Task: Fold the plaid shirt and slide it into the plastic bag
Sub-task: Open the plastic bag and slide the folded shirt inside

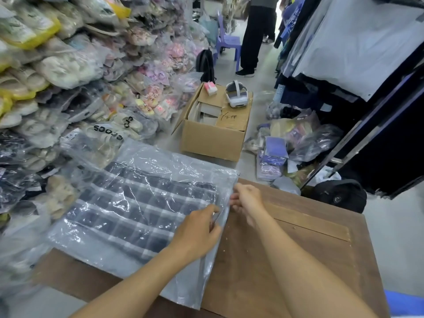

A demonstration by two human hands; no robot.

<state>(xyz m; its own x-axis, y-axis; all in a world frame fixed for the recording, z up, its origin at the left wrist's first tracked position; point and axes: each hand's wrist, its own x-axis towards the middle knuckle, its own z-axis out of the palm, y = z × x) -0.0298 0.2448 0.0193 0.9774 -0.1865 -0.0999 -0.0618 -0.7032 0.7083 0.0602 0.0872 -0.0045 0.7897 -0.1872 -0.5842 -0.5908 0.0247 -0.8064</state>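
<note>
One plaid shirt lies inside one plastic bag, both hands' grips pinching its edge.

Wholesale stockroom or shop aisle: clear-bagged slippers and sandals piling high along the left; dark hanging garments lining the right; open brown cardboard carton sitting on the grey floor between.
</note>
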